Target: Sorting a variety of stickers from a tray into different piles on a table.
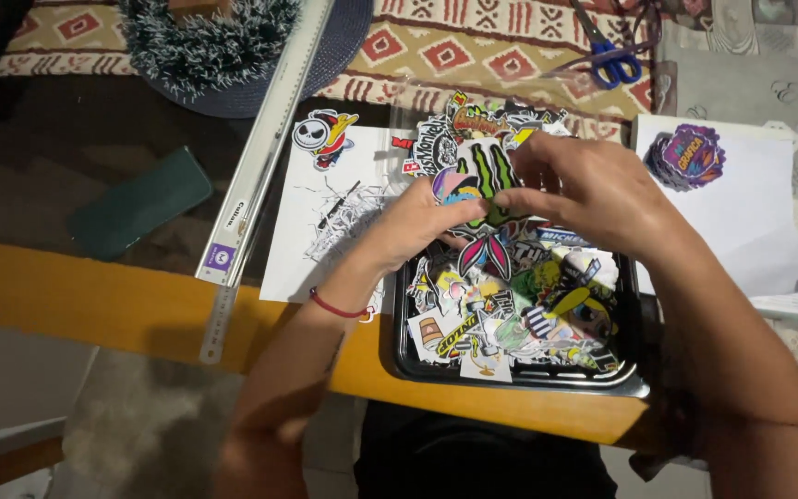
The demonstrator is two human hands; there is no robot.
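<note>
both hands meet above a shallow black rectangular plastic tray (639,383) heaped with colourful cut-out stickers (510,314). the left hand (417,226), with a thin red cord bracelet (336,307) on its wrist, pinches the lower edge of a sticker with green claw-like strokes on black (487,171). the right hand (593,189) grips the same sticker from the right side with its fingertips (510,199), so the sticker is held just over the far part of the tray, between the two hands.

the tray sits at the near edge of a dark table with a yellow wooden rim (66,296). left of it lies a white sheet of paper (288,249) with a skull-faced sticker (323,134) and a small pile of paper shreds (339,217). a long metal ruler (256,166) runs diagonally beside the sheet, and a dark green flat case (140,201) lies further left. blue-handled scissors (613,57) rest on a patterned cloth (473,46) beyond. to the right, a purple round sticker (687,157) lies on another white sheet (759,217).
</note>
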